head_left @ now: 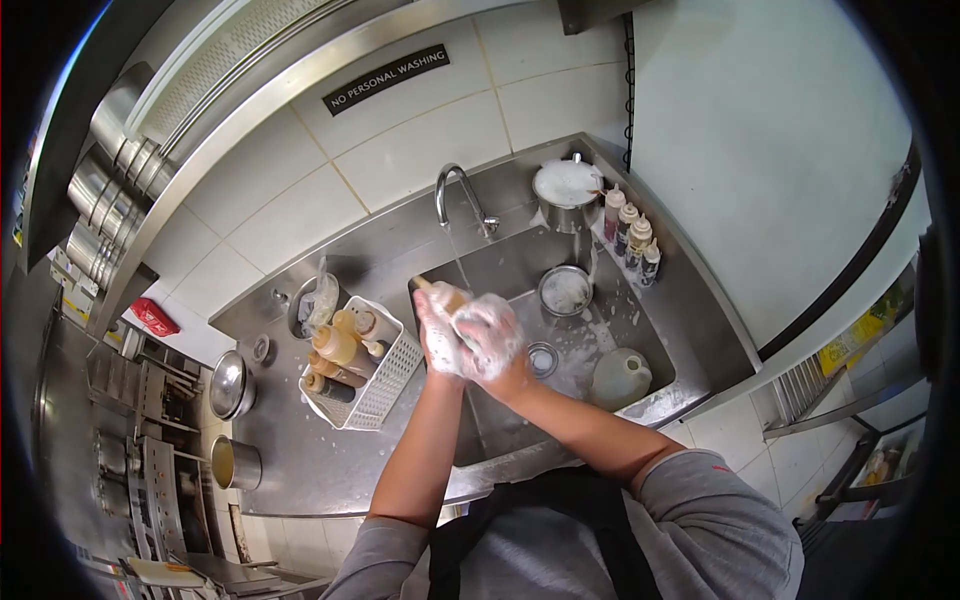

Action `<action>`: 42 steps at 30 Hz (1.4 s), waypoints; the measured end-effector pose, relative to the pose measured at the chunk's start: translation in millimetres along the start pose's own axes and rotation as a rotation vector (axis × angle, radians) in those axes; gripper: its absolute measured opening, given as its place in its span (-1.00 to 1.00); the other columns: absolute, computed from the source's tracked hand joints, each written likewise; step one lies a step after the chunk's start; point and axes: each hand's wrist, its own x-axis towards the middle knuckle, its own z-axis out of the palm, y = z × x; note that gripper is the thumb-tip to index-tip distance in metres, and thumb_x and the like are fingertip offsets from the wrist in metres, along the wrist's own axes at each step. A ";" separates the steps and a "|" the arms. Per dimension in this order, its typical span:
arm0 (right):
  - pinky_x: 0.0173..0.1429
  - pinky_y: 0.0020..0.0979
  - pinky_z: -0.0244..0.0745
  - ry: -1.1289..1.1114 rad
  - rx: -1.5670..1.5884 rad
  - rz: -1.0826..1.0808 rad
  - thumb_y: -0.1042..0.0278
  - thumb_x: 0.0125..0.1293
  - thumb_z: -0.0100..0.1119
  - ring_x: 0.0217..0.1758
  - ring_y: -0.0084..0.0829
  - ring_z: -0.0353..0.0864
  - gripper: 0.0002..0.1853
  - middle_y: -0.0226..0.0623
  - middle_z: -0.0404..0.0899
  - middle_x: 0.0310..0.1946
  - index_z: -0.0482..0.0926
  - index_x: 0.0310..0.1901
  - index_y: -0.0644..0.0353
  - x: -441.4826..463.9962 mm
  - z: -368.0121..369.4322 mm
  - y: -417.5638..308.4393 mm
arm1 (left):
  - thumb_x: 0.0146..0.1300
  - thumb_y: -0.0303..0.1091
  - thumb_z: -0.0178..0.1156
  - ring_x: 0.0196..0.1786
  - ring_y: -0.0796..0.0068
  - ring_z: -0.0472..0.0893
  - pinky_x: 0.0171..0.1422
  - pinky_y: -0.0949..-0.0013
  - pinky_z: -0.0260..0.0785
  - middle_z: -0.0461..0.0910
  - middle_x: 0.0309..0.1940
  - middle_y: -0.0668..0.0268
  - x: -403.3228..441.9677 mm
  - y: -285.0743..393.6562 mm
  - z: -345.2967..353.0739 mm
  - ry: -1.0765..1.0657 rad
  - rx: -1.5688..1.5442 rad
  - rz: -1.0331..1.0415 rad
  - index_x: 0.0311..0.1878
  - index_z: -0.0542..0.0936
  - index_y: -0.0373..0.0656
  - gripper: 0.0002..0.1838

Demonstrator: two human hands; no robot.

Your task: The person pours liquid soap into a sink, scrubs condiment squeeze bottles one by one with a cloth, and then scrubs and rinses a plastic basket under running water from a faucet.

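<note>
Both my hands are covered in white foam above the sink [510,270]. My left hand [440,330] is wrapped round a soapy bottle [447,298], whose narrow tan tip points up and left. Against the same bottle, my right hand [490,340] presses with curled, foamy fingers; foam hides what else may be in it. Behind my hands, a thin stream of water runs from the curved faucet [455,185]. In the basin lie a metal bowl with suds [566,291] and a translucent jug [620,378].
A white basket [390,378] of squeeze bottles stands left of the sink, near a metal bowl holding plastic [315,305]. At the back right are a foam-filled pot [567,185] and several small bottles [638,238]. A steel pot [236,464] stands at the counter's left edge.
</note>
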 end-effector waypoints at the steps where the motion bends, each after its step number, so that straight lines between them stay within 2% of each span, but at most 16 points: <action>1: 0.04 -0.13 0.34 0.002 0.001 0.007 0.41 -0.08 0.23 -0.08 -0.02 0.45 -0.61 -0.10 0.45 -0.13 0.45 -0.13 0.16 -12.0 -2.3 3.1 | 0.29 0.25 -0.20 -0.35 0.42 0.47 -0.23 0.35 0.38 0.44 -0.43 0.32 1.8 -2.2 -1.5 -0.010 -0.028 0.036 -0.26 0.39 -0.08 -0.47; 4: 0.06 -0.16 0.35 0.049 0.192 0.376 0.40 0.06 0.18 -0.06 -0.08 0.46 -0.67 -0.17 0.46 -0.13 0.43 -0.09 0.16 -31.6 -1.5 14.0 | 0.25 0.30 -0.18 -0.37 0.35 0.48 -0.24 0.30 0.39 0.44 -0.45 0.28 7.4 -8.2 -2.1 -0.088 -0.102 0.034 -0.26 0.40 -0.11 -0.42; 6: 0.02 -0.23 0.42 0.291 1.016 1.437 0.35 0.24 0.07 -0.06 -0.22 0.48 -0.78 -0.25 0.48 -0.12 0.44 -0.09 0.16 -31.9 4.4 23.9 | 0.23 0.32 -0.18 -0.37 0.32 0.48 -0.23 0.28 0.40 0.45 -0.44 0.26 10.5 -10.3 -3.2 -0.158 -0.146 -0.010 -0.25 0.41 -0.13 -0.39; 8: -0.04 -0.34 0.49 0.154 1.424 1.718 0.28 0.34 -0.04 -0.06 -0.35 0.50 -0.78 -0.32 0.48 -0.15 0.42 -0.07 0.18 -43.0 -0.5 44.5 | 0.22 0.36 -0.24 -0.41 0.31 0.46 -0.30 0.27 0.38 0.43 -0.47 0.24 14.2 -10.6 -7.7 -0.321 -0.158 -0.197 -0.31 0.42 -0.18 -0.32; 12: -0.04 -0.37 0.49 0.295 1.603 1.613 0.21 0.28 0.06 -0.06 -0.33 0.51 -0.71 -0.32 0.46 -0.10 0.42 -0.06 0.20 -45.2 3.1 53.9 | 0.26 0.10 0.03 -0.27 0.41 0.50 -0.15 0.30 0.39 0.49 -0.29 0.28 22.0 -53.2 -9.1 -0.069 0.500 0.311 -0.12 0.41 -0.24 -0.49; 15: 0.08 -0.15 0.37 0.022 0.129 0.400 0.25 0.00 0.26 -0.02 -0.09 0.46 -0.57 -0.22 0.45 -0.10 0.44 -0.05 0.12 -38.5 -7.8 51.9 | 0.26 -0.18 0.15 -0.19 0.52 0.48 -0.07 0.42 0.36 0.45 -0.22 0.35 17.2 -57.3 -11.7 -0.028 0.492 0.205 0.10 0.28 -0.16 -0.56; 18: 0.17 -0.15 0.27 -0.260 -0.031 -0.164 0.37 -0.05 0.26 0.05 -0.05 0.38 -0.56 -0.11 0.40 -0.08 0.44 -0.06 0.14 -19.1 -18.4 64.9 | 0.28 -0.05 0.08 -0.07 0.43 0.49 0.06 0.36 0.36 0.46 -0.09 0.29 19.5 -50.4 -21.4 -0.088 0.154 -0.092 0.16 0.28 -0.08 -0.52; 20: 0.07 -0.08 0.30 -0.248 -0.028 -0.184 0.33 -0.03 0.24 0.02 -0.04 0.39 -0.61 -0.12 0.43 -0.12 0.45 -0.10 0.11 8.2 -13.6 68.3 | 0.28 0.11 -0.02 0.13 0.29 0.42 0.22 0.25 0.27 0.42 0.07 0.23 15.8 -46.0 -7.3 -0.181 0.088 -0.252 0.23 0.26 -0.05 -0.42; 22: 0.08 -0.06 0.28 0.226 0.278 0.612 0.27 -0.06 0.27 0.03 -0.07 0.40 -0.63 -0.14 0.43 -0.11 0.48 -0.15 0.03 24.2 5.8 66.4 | 0.29 0.23 -0.17 0.26 0.26 0.31 0.31 0.20 0.17 0.36 0.18 0.24 17.5 -46.3 -3.0 -0.172 0.175 -0.298 0.26 0.26 -0.03 -0.36; 24: 0.07 -0.12 0.29 -0.020 0.011 0.054 0.30 -0.01 0.22 -0.02 -0.04 0.40 -0.70 -0.07 0.44 -0.14 0.48 -0.20 0.15 22.9 -11.4 43.8 | 0.28 0.32 -0.33 0.23 0.28 0.35 0.32 0.21 0.17 0.35 0.20 0.24 31.7 -48.3 -16.5 -0.358 -0.303 -0.312 0.29 0.24 -0.03 -0.28; 25: 0.08 -0.12 0.29 -0.083 0.026 -0.042 0.31 -0.01 0.22 -0.02 -0.04 0.40 -0.70 -0.09 0.44 -0.13 0.49 -0.20 0.16 21.4 -13.2 45.6 | 0.28 0.31 -0.31 0.24 0.29 0.34 0.33 0.23 0.15 0.34 0.21 0.25 46.0 -50.8 -15.8 -0.968 -0.496 -0.366 0.28 0.25 -0.05 -0.28; 28: 0.12 -0.13 0.29 0.018 0.185 0.316 0.31 -0.08 0.23 0.04 -0.10 0.41 -0.68 -0.23 0.46 -0.09 0.52 -0.20 0.07 24.1 -2.9 67.3 | 0.31 0.21 -0.20 0.21 0.28 0.35 0.32 0.20 0.15 0.39 0.12 0.27 8.1 -41.3 12.6 -0.168 0.161 -0.117 0.21 0.31 -0.06 -0.39; 30: 0.08 -0.20 0.34 0.079 0.288 0.593 0.42 -0.02 0.14 -0.03 -0.14 0.45 -0.78 -0.19 0.48 -0.24 0.51 -0.26 0.19 33.9 -3.6 54.9 | 0.33 0.18 -0.20 0.19 0.31 0.36 0.33 0.24 0.13 0.41 0.10 0.30 15.7 -44.7 17.1 -0.143 0.102 -0.104 0.20 0.32 -0.06 -0.42; 33: 0.07 -0.23 0.33 -0.048 -0.139 -0.173 0.36 -0.04 0.14 -0.02 -0.12 0.43 -0.69 -0.20 0.49 -0.13 0.51 -0.20 0.24 32.7 -20.9 32.0 | 0.33 0.24 -0.32 0.22 0.36 0.34 0.34 0.32 0.12 0.37 0.16 0.30 50.9 -62.1 -21.1 -1.002 -0.532 -0.150 0.24 0.27 -0.09 -0.34; 36: 0.06 -0.17 0.32 -0.066 0.223 0.484 0.36 -0.06 0.16 0.00 -0.10 0.42 -0.70 -0.23 0.48 -0.13 0.52 -0.21 0.18 47.1 -13.1 57.1 | 0.38 0.11 -0.25 0.28 0.37 0.29 0.35 0.31 0.12 0.29 0.24 0.29 1.7 -42.3 20.8 -0.235 0.170 -0.070 0.29 0.23 -0.09 -0.41; 42: 0.04 -0.14 0.35 -0.042 0.072 0.080 0.33 0.01 0.15 -0.14 -0.14 0.52 -0.81 -0.15 0.53 -0.30 0.54 -0.29 0.13 36.0 -4.3 77.1 | 0.32 0.26 -0.36 0.26 0.35 0.32 0.32 0.28 0.16 0.29 0.24 0.31 7.6 -51.7 1.1 -0.204 0.239 -0.075 0.32 0.18 -0.09 -0.29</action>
